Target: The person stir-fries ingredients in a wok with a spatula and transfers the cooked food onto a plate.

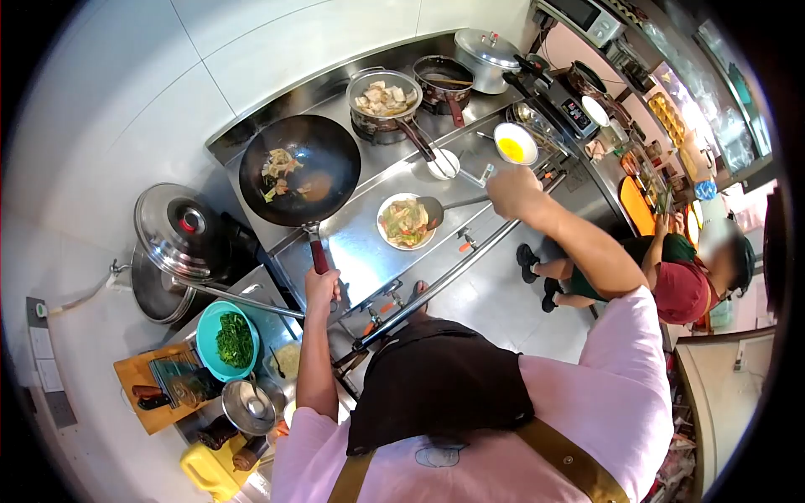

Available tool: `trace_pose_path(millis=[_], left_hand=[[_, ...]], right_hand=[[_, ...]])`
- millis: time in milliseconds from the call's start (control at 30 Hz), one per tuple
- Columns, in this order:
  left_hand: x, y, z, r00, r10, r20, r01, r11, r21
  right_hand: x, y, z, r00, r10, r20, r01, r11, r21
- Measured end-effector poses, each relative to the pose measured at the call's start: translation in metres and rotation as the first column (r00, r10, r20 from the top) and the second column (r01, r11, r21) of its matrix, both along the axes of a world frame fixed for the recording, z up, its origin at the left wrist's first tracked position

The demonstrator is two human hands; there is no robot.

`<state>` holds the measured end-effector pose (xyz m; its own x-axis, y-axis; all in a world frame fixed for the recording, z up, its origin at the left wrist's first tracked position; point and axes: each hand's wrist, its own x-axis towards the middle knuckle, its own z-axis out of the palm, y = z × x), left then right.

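Observation:
My left hand (321, 287) is closed around the red handle of a black wok (331, 159), which rests over the stove at the left. Some cooked food (281, 172) with pale and green pieces lies in the wok. My right hand (513, 191) grips the end of a dark spatula (432, 212). The spatula's blade touches the food in a white bowl (406, 222) on the steel counter. That bowl holds pale strips with red and green bits.
Behind stand a strainer with pale chunks (386, 99), a saucepan (443, 80) and a lidded pot (489, 59). A bowl of yellow liquid (514, 145) sits right. At left are a large lid (180, 230) and a teal basin of greens (228, 339). Another person (683, 281) works at right.

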<state>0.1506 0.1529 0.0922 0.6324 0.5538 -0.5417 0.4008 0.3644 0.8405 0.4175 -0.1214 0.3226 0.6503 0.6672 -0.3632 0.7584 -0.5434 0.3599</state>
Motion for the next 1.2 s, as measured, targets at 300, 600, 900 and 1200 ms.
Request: trace_pose_path(millis=[300, 600, 900, 1200], left_hand=[[0.0, 0.003, 0.0, 1.0, 0.009, 0.008, -0.009, 1.0, -0.022], [-0.001, 0.005, 0.005, 1.0, -0.003, -0.001, 0.003, 1.0, -0.025], [-0.001, 0.007, 0.004, 1.0, -0.013, 0.002, 0.013, 0.999, -0.035], [0.004, -0.003, 0.001, 1.0, 0.022, 0.012, -0.022, 1.0, 0.005]], right_hand=[[-0.059, -0.103, -0.1, 0.961, -0.277, 0.005, 0.259, 0.904, 0.34], [-0.106, -0.136, -0.147, 0.893, -0.432, -0.125, 0.436, 0.765, 0.474], [-0.115, -0.145, -0.169, 0.834, -0.416, -0.363, 0.551, 0.654, 0.518], [-0.029, -0.027, -0.068, 0.023, -0.01, -1.0, 0.92, 0.391, 0.017]])
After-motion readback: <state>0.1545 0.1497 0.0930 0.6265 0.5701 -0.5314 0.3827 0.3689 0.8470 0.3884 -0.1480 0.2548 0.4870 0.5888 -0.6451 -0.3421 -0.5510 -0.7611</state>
